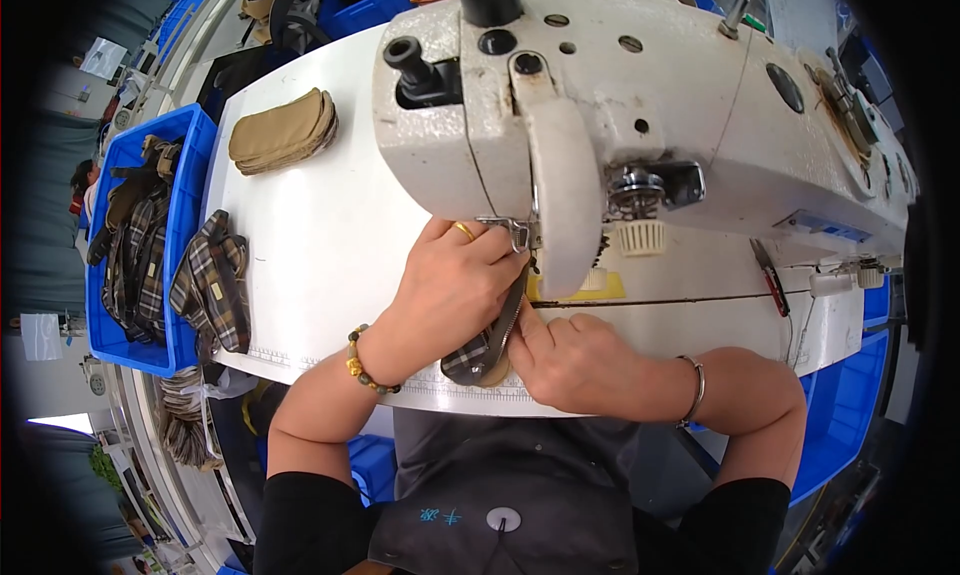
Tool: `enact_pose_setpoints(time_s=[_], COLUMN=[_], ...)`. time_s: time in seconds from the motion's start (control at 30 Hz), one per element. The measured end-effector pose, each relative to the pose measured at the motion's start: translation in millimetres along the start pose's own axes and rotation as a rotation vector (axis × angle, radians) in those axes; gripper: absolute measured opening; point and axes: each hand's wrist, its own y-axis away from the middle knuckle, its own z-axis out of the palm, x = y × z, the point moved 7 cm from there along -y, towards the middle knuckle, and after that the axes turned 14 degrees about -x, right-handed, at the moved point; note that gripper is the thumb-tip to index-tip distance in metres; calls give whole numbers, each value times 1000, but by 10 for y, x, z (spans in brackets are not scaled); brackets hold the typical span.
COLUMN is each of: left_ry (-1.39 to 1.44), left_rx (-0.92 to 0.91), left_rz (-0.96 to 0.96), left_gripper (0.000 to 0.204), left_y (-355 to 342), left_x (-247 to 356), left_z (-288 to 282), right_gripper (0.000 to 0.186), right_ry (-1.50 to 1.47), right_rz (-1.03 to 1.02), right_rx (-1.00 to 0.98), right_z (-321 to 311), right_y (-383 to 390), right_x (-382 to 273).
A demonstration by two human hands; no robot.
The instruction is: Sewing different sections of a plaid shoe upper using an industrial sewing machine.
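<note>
A small plaid piece (pixel 470 360) with a dark strip along one side and tan fabric under it lies at the table's front edge, running up to the sewing machine's presser foot (pixel 519 236). My left hand (pixel 450 280), with a gold ring and beaded bracelet, is closed over its upper part beside the foot. From the right, my right hand (pixel 590 365) has its thumb and forefinger on the dark strip's edge, the other fingers curled. The white sewing machine (pixel 620 75) overhangs both hands; the needle is hard to make out.
A stack of tan fabric pieces (pixel 280 133) lies at the back left of the white table (pixel 320 235). Plaid pieces fill a blue bin (pixel 192 185); another plaid piece (pixel 213 285) leans beside it. Red-handled snips (pixel 771 278) lie right. A blue bin (pixel 845 415) sits below.
</note>
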Motion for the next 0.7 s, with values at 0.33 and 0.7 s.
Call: enact_pose_setpoints(time_s=[0.33, 0.7], left_ry=[64, 110], left_rx=[-103, -13], left_rz=[-49, -67], left_gripper=[25, 24], left_y=[-54, 49], left_x=[-140, -65], left_z=[122, 60], right_gripper=[26, 16], right_ry=[13, -91], right_rz=[7, -2], right_rx=[39, 6], right_z=[12, 16], right_y=[-8, -14], right_x=[56, 143])
